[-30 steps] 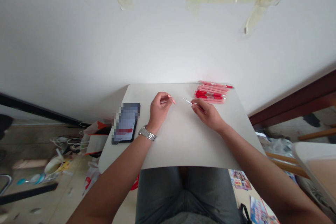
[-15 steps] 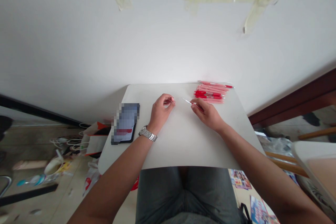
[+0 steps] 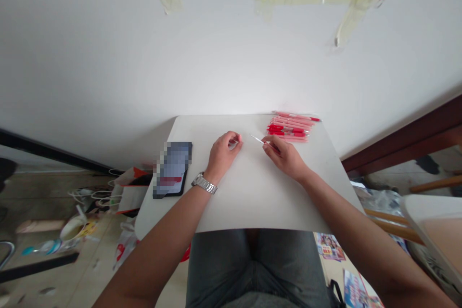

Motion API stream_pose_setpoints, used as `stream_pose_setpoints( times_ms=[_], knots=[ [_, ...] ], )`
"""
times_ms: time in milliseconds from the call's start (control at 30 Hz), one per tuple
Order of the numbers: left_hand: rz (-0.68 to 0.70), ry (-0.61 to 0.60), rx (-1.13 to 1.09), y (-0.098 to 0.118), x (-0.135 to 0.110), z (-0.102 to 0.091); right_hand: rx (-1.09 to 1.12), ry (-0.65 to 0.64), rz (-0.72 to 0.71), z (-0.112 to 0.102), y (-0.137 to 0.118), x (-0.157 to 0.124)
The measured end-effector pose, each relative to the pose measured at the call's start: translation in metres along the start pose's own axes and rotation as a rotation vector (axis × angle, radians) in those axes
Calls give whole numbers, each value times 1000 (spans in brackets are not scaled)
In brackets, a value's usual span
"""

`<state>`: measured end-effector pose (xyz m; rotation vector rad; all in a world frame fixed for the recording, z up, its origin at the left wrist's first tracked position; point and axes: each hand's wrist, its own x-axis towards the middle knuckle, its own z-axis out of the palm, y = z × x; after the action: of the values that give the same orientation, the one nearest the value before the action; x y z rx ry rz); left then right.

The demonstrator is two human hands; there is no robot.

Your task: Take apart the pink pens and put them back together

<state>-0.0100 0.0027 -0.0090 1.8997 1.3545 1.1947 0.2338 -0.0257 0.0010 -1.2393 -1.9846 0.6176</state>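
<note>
My right hand (image 3: pixel 283 155) is closed round a slim red-and-white pen (image 3: pixel 257 139), its thin pale end pointing left and up. Most of the pen's body is covered by the fingers. Facing it across a small gap, my left hand (image 3: pixel 224 151) has thumb and fingertips pinched together. Whatever lies in that pinch is too small to name; a thin pale sliver shows between the fingers. A silver watch (image 3: pixel 204 183) circles the left wrist. Just beyond my right hand lies a pile of pink and red pens (image 3: pixel 288 124), several of them side by side.
A phone (image 3: pixel 173 168) with a blurred screen lies at the left of the white table (image 3: pixel 249 202). Behind the table rises a white wall (image 3: pixel 224 67) with yellowed tape. Bags, cables and a bottle (image 3: pixel 46 247) clutter the floor at left. Another white surface (image 3: pixel 426 207) stands at right.
My left hand has shifted slightly to the right, its fingertips a little nearer the pen's tip. My right hand and the pen stay almost still.
</note>
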Motion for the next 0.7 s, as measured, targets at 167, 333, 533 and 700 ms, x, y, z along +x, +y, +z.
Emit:
stream_pose_setpoints(
  times_ms=[167, 333, 533, 700],
  knots=[
    [-7, -9, -17, 1, 0, 0, -1, -1, 4, 0, 1, 0],
    [-4, -18, -2, -1, -1, 0, 10, -8, 3, 0, 0, 0],
    [13, -5, -5, 0, -1, 0, 16, -5, 1, 0, 0, 0],
    [44, 3, -25, 1, -1, 1, 16, -14, 9, 0, 1, -1]
  ],
)
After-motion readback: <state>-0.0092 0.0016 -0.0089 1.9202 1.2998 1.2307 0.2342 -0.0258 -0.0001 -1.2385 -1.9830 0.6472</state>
